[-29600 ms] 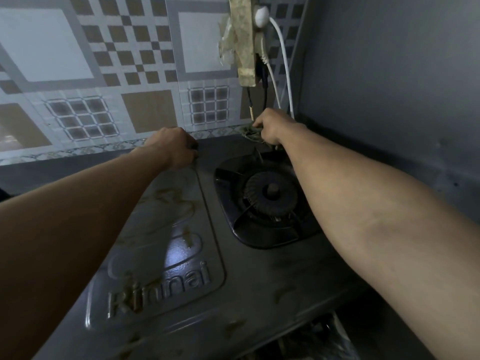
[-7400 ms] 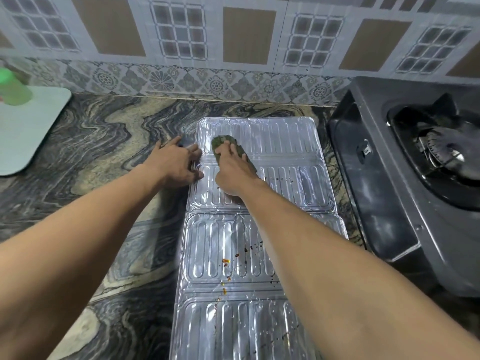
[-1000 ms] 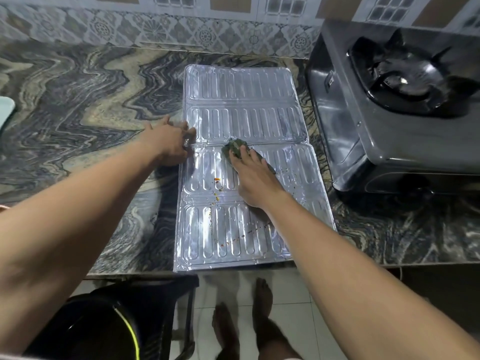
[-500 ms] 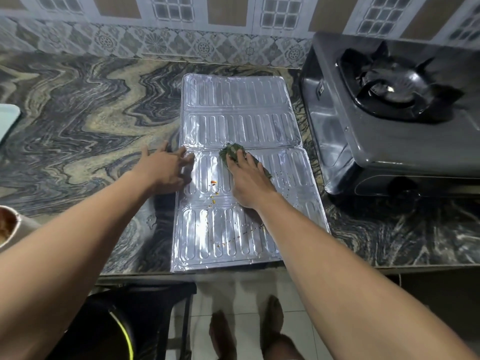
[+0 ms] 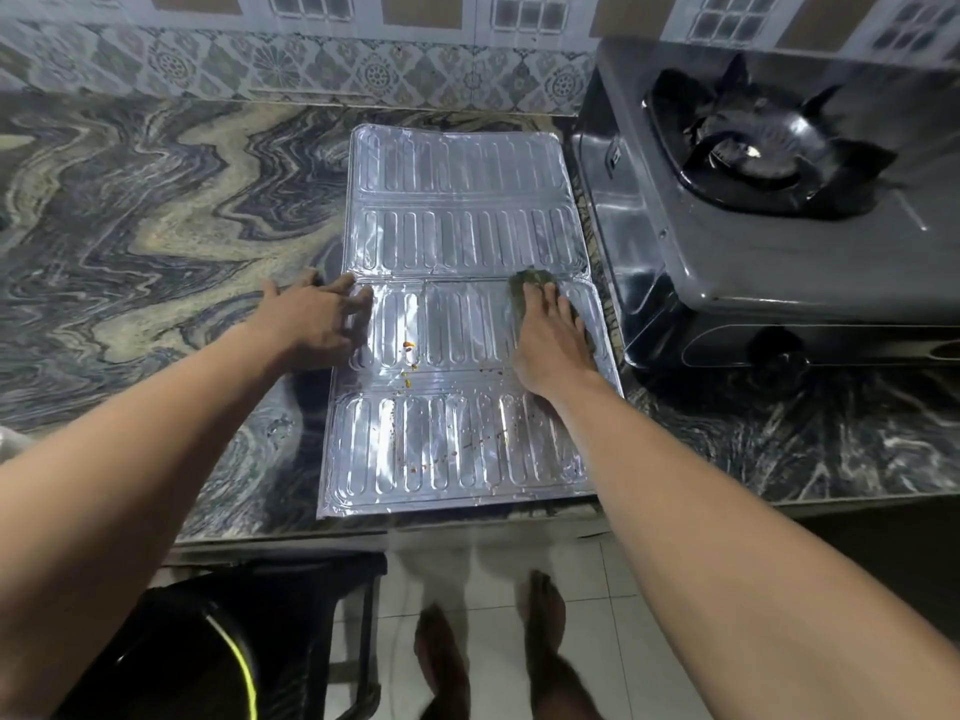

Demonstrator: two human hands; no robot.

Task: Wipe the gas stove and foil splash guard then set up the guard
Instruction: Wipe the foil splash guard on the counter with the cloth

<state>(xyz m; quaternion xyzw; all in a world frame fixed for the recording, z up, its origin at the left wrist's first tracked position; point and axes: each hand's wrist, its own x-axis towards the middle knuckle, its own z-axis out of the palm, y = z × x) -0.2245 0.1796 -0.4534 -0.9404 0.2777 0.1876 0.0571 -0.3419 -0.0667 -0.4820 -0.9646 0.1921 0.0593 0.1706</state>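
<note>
Since half a second ago I see the right hand [image 5: 551, 341] has slid the green scouring pad [image 5: 531, 283] from the middle of the guard to its right edge; the left hand has barely shifted. The silver ribbed foil splash guard [image 5: 457, 241] lies flat and unfolded on the swirled dark marble countertop [image 5: 156, 210], long side running near to far, its near edge at the counter's front lip. Right hand is flat, fingers spread narrow, palm down, pressing the pad onto the guard just near the middle fold; the pad mostly hidden under the fingers, only its far end showing. Left hand [image 5: 311, 324] is flat and open, fingers splayed, palm on the counter with fingertips lapping onto the guard's left edge at the same fold, holding nothing. Orange-red food specks [image 5: 408, 345] sit on the near half of the guard, between the hands and nearer. The dark grey single-burner gas stove [image 5: 779, 262] stands on the counter just right of the guard, black burner grate [image 5: 753, 148] on top. Patterned wall tiles [image 5: 311, 70] run along the far side. Bare feet [image 5: 493, 662] on the pale floor below.
</note>
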